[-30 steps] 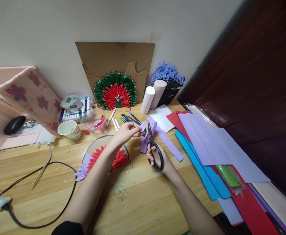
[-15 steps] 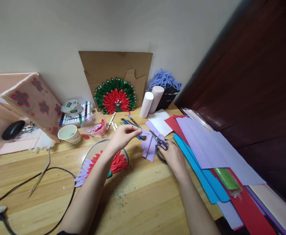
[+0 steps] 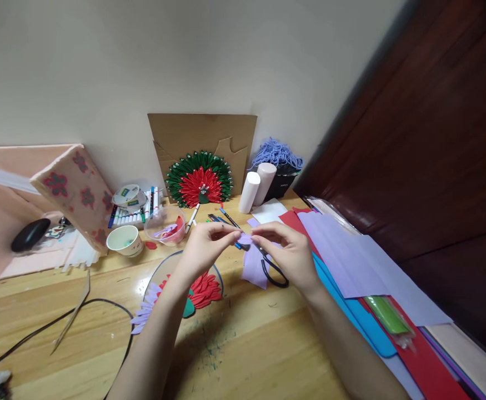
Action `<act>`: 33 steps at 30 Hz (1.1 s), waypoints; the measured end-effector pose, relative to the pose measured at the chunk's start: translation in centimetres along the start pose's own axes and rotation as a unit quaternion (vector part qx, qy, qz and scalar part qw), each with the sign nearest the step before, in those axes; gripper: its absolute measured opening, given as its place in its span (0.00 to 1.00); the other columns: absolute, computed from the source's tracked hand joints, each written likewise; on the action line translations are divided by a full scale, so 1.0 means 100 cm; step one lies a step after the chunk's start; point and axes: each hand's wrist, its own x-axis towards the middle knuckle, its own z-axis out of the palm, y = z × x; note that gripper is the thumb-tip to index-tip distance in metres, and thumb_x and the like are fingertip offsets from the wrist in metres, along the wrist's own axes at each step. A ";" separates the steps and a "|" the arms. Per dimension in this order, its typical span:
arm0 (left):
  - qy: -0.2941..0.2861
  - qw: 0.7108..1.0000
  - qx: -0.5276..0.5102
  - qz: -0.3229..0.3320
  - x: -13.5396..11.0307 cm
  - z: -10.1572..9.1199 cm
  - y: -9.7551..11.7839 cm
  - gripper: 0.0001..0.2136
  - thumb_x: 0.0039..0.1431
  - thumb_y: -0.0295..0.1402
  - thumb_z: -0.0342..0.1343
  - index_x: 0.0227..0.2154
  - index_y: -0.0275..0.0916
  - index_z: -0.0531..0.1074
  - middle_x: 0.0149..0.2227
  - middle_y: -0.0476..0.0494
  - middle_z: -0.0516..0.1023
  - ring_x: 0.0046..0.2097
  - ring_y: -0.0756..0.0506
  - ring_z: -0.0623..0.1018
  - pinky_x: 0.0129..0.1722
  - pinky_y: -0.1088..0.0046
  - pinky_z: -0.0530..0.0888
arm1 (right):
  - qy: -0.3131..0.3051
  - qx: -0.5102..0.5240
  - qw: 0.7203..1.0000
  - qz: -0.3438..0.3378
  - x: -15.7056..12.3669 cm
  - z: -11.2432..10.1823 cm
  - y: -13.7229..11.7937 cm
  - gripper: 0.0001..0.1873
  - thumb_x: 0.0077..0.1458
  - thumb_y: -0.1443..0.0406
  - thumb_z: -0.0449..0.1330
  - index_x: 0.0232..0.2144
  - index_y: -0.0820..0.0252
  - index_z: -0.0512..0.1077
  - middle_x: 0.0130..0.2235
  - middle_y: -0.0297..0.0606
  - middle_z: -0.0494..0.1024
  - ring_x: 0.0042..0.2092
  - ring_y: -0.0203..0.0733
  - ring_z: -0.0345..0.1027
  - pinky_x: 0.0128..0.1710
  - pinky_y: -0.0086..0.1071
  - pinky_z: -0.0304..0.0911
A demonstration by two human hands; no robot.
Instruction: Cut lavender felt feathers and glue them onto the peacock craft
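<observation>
Both hands meet above the wooden table point(image 3: 246, 344). My left hand point(image 3: 206, 244) and my right hand point(image 3: 289, 250) pinch a small lilac paper piece point(image 3: 245, 239) between their fingertips. Black-handled scissors point(image 3: 272, 268) lie on the table under my right hand, on top of a lilac paper scrap point(image 3: 254, 271). A round craft with red and lilac petals point(image 3: 193, 289) lies just left of my left forearm.
Sheets of lilac, blue and red paper point(image 3: 351, 261) are stacked at the right. A green-and-red fan craft point(image 3: 199, 179) leans on cardboard at the wall. A paper cup point(image 3: 124, 240), a plastic bowl point(image 3: 168, 225), markers point(image 3: 132, 214) and white rolls point(image 3: 256, 189) stand behind. A black cable point(image 3: 59, 322) runs at left.
My right hand has put the scissors down on the table and come up to the lilac piece held by my left hand. The view has tilted slightly down.
</observation>
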 end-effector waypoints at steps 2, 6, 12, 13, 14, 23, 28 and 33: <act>0.019 1.000 0.004 0.007 -0.003 -0.004 0.005 0.08 0.51 0.34 0.59 0.30 0.35 0.78 0.32 0.41 0.81 0.34 0.47 0.78 0.36 0.73 0.74 | 0.001 0.039 0.999 0.020 0.006 0.002 -0.001 0.09 0.48 0.62 0.64 0.33 0.59 0.74 0.37 0.38 0.77 0.38 0.40 0.72 0.39 0.34 0.70; 0.035 0.999 -0.020 0.020 -0.007 -0.008 0.009 0.10 0.52 0.35 0.58 0.33 0.34 0.77 0.34 0.40 0.80 0.35 0.46 0.78 0.38 0.70 0.75 | -0.045 0.079 0.994 0.062 0.015 0.006 -0.005 0.11 0.47 0.60 0.64 0.32 0.60 0.75 0.32 0.37 0.78 0.32 0.39 0.72 0.31 0.32 0.69; 0.064 0.996 -0.024 0.061 -0.010 -0.008 0.007 0.10 0.50 0.35 0.60 0.35 0.36 0.77 0.35 0.41 0.80 0.37 0.45 0.79 0.40 0.68 0.75 | -0.066 0.061 0.996 0.025 0.023 0.013 -0.013 0.08 0.48 0.61 0.64 0.29 0.60 0.75 0.31 0.36 0.78 0.32 0.39 0.72 0.33 0.33 0.70; 0.073 0.995 -0.007 0.072 -0.011 -0.008 0.007 0.10 0.50 0.35 0.60 0.34 0.38 0.77 0.35 0.41 0.80 0.37 0.45 0.79 0.39 0.69 0.75 | -0.060 0.055 0.996 0.019 0.023 0.013 -0.013 0.08 0.48 0.61 0.64 0.30 0.59 0.76 0.31 0.36 0.79 0.33 0.39 0.73 0.34 0.33 0.70; 0.083 0.993 0.010 0.083 -0.011 -0.008 0.007 0.09 0.50 0.35 0.60 0.33 0.39 0.78 0.35 0.42 0.81 0.37 0.45 0.79 0.39 0.69 0.75 | -0.053 0.048 0.997 0.011 0.024 0.014 -0.013 0.08 0.48 0.61 0.64 0.30 0.59 0.76 0.32 0.36 0.79 0.33 0.39 0.73 0.35 0.33 0.70; 0.119 0.978 0.109 0.135 -0.014 -0.009 0.010 0.07 0.54 0.35 0.57 0.31 0.40 0.78 0.32 0.44 0.80 0.34 0.47 0.78 0.35 0.72 0.74 | -0.028 -0.063 0.993 -0.091 0.025 0.018 -0.009 0.05 0.52 0.63 0.60 0.29 0.57 0.75 0.30 0.35 0.76 0.33 0.38 0.70 0.35 0.33 0.67; 0.117 0.982 0.093 0.117 -0.014 -0.008 0.010 0.05 0.53 0.32 0.58 0.29 0.39 0.78 0.30 0.45 0.81 0.33 0.48 0.78 0.34 0.74 0.75 | -0.049 -0.070 0.991 -0.100 0.025 0.018 -0.010 0.03 0.52 0.67 0.58 0.28 0.59 0.72 0.28 0.33 0.73 0.30 0.35 0.68 0.33 0.29 0.66; 0.088 0.994 0.013 0.057 -0.014 -0.009 0.011 0.05 0.50 0.31 0.60 0.30 0.36 0.78 0.31 0.44 0.81 0.33 0.47 0.79 0.35 0.73 0.76 | -0.060 -0.083 0.984 -0.144 0.026 0.017 -0.006 0.02 0.50 0.69 0.59 0.28 0.58 0.71 0.27 0.31 0.74 0.29 0.34 0.68 0.31 0.28 0.65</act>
